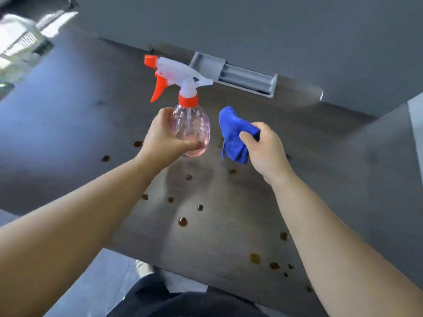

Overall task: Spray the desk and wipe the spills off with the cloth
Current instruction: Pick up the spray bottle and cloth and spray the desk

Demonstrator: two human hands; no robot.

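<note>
While the left hand (163, 136) wraps its grip around the lower body of the spray bottle (191, 128), fingers curled behind the clear plastic and thumb pressed near its base, the bottle stands roughly upright in the air above the surface (229, 225). A little pink liquid sits in the bottom of the bottle. Its orange collar, white spray head and orange trigger (159, 88) rise above the hand, with the orange nozzle pointing to the left of the view; no finger is on the trigger. Just beside it, the right hand (263, 147) has its grip clamped on a bunched blue cloth (232, 133), thumb over the front of the folds, so that part of the cloth sticks up past the fingers and part hangs below them. Cloth and bottle are near each other but apart. Beneath both hands lies the dark wood-grain surface, dotted with small brown spills (182, 221): several between the two forearms, a cluster near the front edge on the right, and a few to the left of the left wrist. At the far edge of the surface sits a grey cable tray (233, 75) set against a grey partition (251, 30). Below the near edge, the person's dark clothing and a shoe (144, 269) show above the grey floor.
</note>
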